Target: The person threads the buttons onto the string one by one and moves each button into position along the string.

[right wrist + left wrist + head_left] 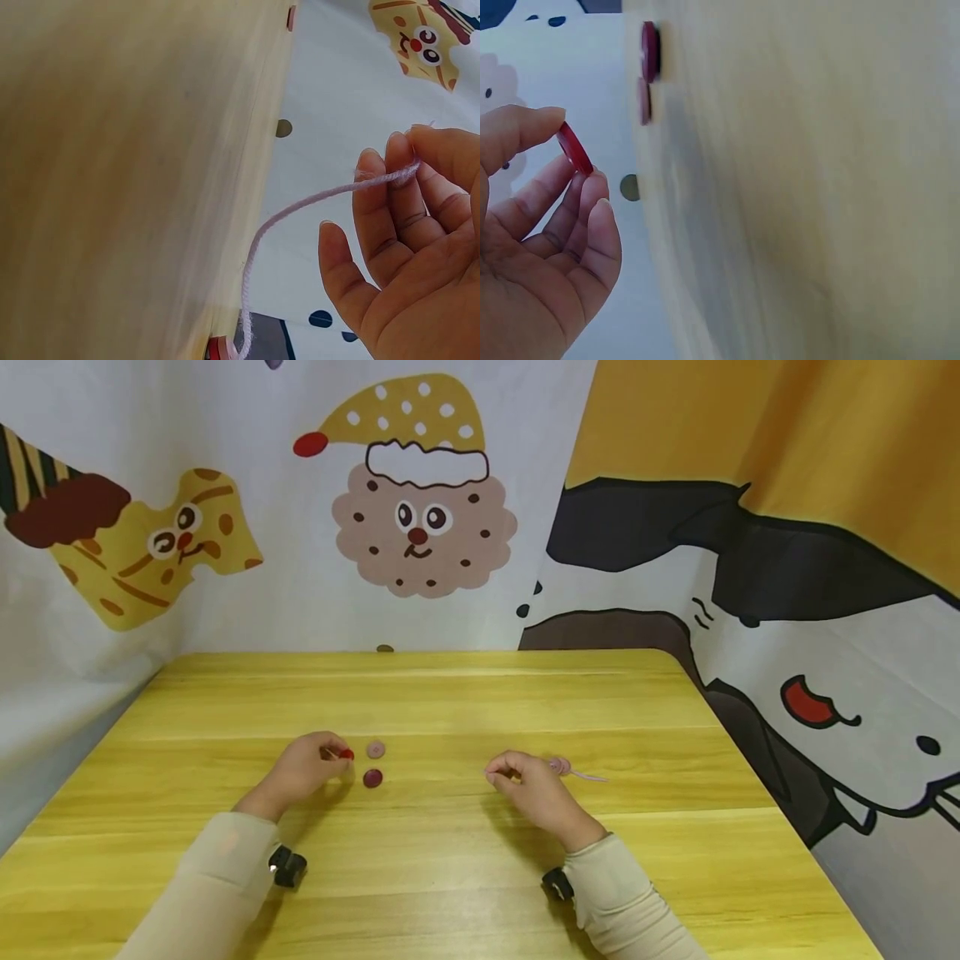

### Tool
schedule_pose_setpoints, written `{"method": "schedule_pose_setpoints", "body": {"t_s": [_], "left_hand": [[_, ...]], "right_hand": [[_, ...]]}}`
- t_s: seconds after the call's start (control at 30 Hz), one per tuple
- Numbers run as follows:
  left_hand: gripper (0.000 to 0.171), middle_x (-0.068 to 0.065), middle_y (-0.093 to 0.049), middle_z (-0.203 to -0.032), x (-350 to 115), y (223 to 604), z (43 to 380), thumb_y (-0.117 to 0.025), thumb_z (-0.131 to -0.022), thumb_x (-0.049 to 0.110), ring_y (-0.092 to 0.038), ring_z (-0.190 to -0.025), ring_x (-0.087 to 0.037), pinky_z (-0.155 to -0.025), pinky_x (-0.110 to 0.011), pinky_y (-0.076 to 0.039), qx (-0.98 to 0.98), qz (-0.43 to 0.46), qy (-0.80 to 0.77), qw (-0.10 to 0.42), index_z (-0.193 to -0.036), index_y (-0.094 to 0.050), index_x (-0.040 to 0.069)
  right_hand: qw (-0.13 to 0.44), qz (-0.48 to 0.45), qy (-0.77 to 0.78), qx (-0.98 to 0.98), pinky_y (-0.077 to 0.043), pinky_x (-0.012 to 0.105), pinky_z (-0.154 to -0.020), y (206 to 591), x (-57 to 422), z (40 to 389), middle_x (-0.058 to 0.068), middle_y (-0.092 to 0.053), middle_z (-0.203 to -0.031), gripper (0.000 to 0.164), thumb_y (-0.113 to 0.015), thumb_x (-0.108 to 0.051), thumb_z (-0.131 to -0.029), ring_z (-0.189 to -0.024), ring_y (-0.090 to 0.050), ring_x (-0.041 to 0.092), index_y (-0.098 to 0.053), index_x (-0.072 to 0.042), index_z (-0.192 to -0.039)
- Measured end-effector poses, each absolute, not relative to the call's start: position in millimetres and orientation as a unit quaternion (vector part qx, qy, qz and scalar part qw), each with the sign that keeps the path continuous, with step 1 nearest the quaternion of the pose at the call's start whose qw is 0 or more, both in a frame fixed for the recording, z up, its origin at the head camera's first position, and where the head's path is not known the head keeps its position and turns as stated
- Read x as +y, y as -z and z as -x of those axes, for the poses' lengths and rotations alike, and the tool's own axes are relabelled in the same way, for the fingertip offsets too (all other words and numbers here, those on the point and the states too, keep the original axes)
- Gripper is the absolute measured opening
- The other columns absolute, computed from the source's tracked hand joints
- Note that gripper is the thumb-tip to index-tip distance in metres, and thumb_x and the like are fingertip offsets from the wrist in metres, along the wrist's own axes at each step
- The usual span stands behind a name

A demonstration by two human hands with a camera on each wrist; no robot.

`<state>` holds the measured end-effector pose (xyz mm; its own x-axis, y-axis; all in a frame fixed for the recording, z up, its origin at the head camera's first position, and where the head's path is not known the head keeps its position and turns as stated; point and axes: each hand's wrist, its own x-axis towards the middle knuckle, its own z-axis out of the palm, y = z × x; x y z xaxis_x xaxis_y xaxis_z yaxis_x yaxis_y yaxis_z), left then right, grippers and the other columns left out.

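My left hand (303, 772) pinches a red button (575, 148) by its edges between thumb and fingertips, raised over the table. Just right of it in the head view lie a pink button (376, 749) and a dark red button (372, 778). My right hand (536, 789) pinches the end of a lilac yarn (300, 202) between thumb and fingers. The yarn curves down to a few threaded buttons (219, 348), partly cut off in the right wrist view. In the head view these buttons (559, 766) lie beyond the right hand, with a yarn tail (590, 777) trailing right.
The wooden table (450, 877) spans the space under both hands. Behind it hangs a white curtain (262, 618) with cartoon prints. Each wrist wears a small black camera (287, 867).
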<state>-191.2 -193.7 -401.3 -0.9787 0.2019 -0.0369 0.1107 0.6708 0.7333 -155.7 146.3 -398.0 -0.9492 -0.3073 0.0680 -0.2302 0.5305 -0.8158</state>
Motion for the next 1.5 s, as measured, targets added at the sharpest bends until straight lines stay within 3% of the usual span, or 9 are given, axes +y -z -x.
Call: {"method": "schedule_pose_setpoints", "body": {"t_s": [0.47,0.7,1.0,1.17,1.4,1.5], "left_hand": [[0.032,-0.017,-0.061,-0.114,-173.6,393.0,188.4,-0.065,-0.093,0.021,-0.056,-0.102,-0.030,-0.079,-0.037,-0.047,0.878,-0.035,-0.475,0.043,-0.117,-0.060,0.000],[0.051,-0.016,-0.058,-0.120,-163.0,392.4,188.2,-0.070,-0.088,0.040,-0.053,-0.109,-0.031,-0.084,-0.041,-0.045,0.867,-0.008,-0.496,0.052,-0.123,-0.057,0.005],[0.029,-0.012,-0.061,-0.113,-145.8,394.3,185.2,-0.063,-0.093,0.017,-0.054,-0.103,-0.027,-0.081,-0.035,-0.044,0.848,-0.005,-0.530,0.027,-0.118,-0.060,0.003],[0.028,-0.012,-0.060,-0.113,-138.5,394.8,182.8,-0.061,-0.094,0.016,-0.054,-0.099,-0.025,-0.079,-0.033,-0.046,0.836,-0.008,-0.548,0.023,-0.119,-0.060,0.002],[0.033,-0.013,-0.059,-0.120,-127.5,392.7,178.4,-0.059,-0.096,0.019,-0.055,-0.108,-0.028,-0.084,-0.041,-0.048,0.814,-0.006,-0.579,0.044,-0.125,-0.057,0.002],[0.036,-0.012,-0.059,-0.119,-122.0,392.5,177.8,-0.059,-0.096,0.020,-0.057,-0.106,-0.031,-0.079,-0.040,-0.049,0.799,-0.003,-0.599,0.055,-0.126,-0.056,0.002]], "right_hand": [[0.038,0.155,0.455,0.876,-0.046,0.039,-0.085,399.0,147.0,156.1,0.007,-0.068,-0.095,0.009,-0.060,-0.009,-0.095,-0.088,-0.055,0.015,-0.068,-0.006,-0.100],[0.031,0.155,0.454,0.877,-0.044,0.041,-0.087,396.7,147.5,156.1,0.006,-0.068,-0.094,0.009,-0.061,-0.009,-0.095,-0.090,-0.055,0.016,-0.068,-0.006,-0.100],[0.021,0.160,0.448,0.879,-0.044,0.039,-0.085,397.2,148.1,156.5,0.005,-0.069,-0.095,0.010,-0.062,-0.009,-0.095,-0.090,-0.055,0.017,-0.068,-0.006,-0.100],[0.020,0.161,0.451,0.877,-0.045,0.039,-0.085,398.3,148.7,156.7,0.006,-0.069,-0.095,0.009,-0.061,-0.009,-0.095,-0.090,-0.056,0.017,-0.068,-0.006,-0.100],[0.019,0.159,0.456,0.875,-0.044,0.043,-0.088,398.1,148.1,156.9,0.007,-0.069,-0.095,0.009,-0.061,-0.009,-0.095,-0.092,-0.057,0.017,-0.068,-0.005,-0.100],[0.017,0.154,0.457,0.876,-0.035,0.049,-0.098,397.5,147.7,157.4,0.007,-0.069,-0.093,0.009,-0.062,-0.010,-0.094,-0.093,-0.058,0.018,-0.068,-0.006,-0.099]]}}
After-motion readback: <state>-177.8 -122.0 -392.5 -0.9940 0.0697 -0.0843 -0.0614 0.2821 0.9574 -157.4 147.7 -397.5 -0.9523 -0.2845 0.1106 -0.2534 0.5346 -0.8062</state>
